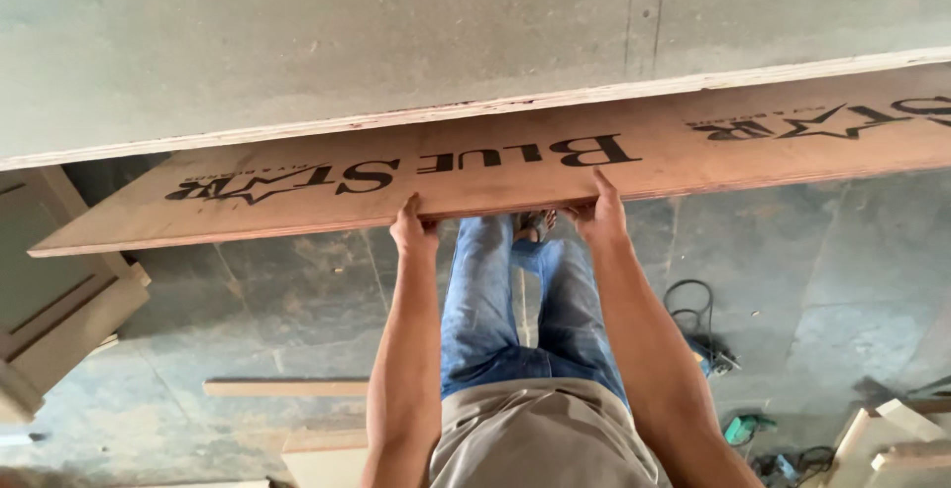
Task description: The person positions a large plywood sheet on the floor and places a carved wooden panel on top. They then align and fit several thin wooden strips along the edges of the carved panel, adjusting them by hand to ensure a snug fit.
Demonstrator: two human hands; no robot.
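Overhead, both arms extend straight up; the left hand [413,227] and right hand [599,213] each grip the near edge of a long plywood board [515,173], pressed flat beneath the grey ceiling [297,32].

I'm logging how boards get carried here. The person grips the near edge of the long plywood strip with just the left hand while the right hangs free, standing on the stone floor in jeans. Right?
Not quite. Both hands grip the near edge of the plywood strip: the left hand and the right hand are each clamped on it, as the head view shows. The jeans and stone floor are right.
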